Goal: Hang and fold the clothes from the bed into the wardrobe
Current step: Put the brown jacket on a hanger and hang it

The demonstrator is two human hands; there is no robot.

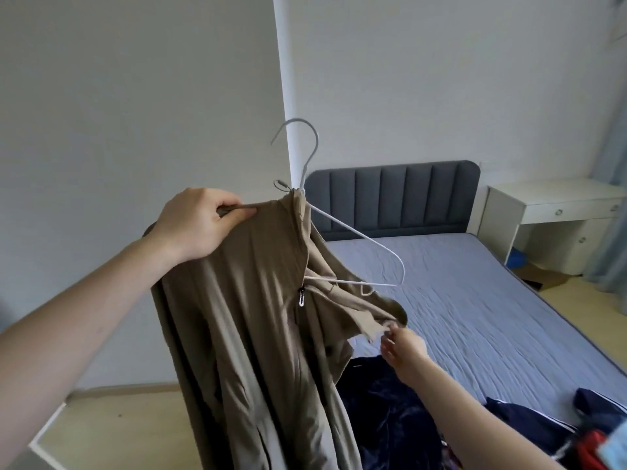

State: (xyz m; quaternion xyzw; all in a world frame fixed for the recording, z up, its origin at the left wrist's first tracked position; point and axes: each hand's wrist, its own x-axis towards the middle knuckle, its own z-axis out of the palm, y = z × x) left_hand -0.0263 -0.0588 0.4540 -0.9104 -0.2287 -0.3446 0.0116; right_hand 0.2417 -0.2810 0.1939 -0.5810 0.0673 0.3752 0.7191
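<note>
A long tan zip-front garment hangs in the air in front of me, half on a white wire hanger. My left hand grips the garment's left shoulder together with the hanger's covered left arm. The hanger's hook points up and its right arm sticks out bare. My right hand pinches the loose right collar edge of the garment, below the bare hanger end. A dark blue velvet garment lies on the bed under my right arm.
More clothes, navy with white stripes and something red, lie at the bed's near right corner. A grey padded headboard stands at the far end, with a white desk to its right. A white wall corner stands behind the hanger.
</note>
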